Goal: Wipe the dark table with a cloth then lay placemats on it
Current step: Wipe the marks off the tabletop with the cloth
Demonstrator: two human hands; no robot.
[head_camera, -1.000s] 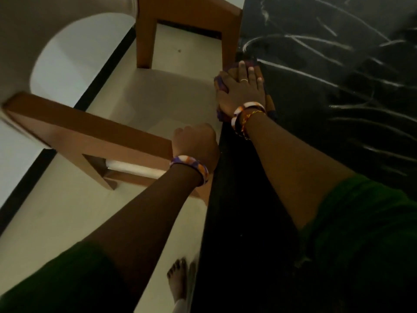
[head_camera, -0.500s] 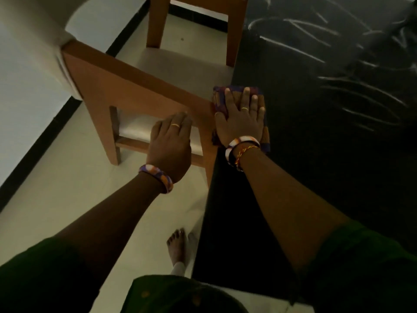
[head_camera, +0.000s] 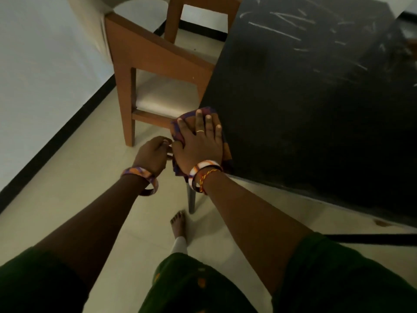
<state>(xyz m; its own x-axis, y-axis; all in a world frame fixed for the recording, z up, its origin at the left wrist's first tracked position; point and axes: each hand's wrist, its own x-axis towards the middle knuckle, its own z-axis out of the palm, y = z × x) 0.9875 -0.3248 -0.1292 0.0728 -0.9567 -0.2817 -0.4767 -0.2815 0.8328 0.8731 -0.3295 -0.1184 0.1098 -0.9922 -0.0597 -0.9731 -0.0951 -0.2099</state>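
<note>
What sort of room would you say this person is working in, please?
Probably a home dining area: a dark marble-look table with a cushioned wooden armchair drawn up beside it, standing on a pale tiled floor.

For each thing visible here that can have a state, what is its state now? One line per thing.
cloth: flat on the table's near corner, partly hanging over the edge
right hand: presses flat on the cloth, fingers straight
left hand: curled beside the table corner, touching the cloth's hanging edge; grip unclear
dark table: streaked, no placemats laid
chair: upright, seat tucked partly under the table
</note>
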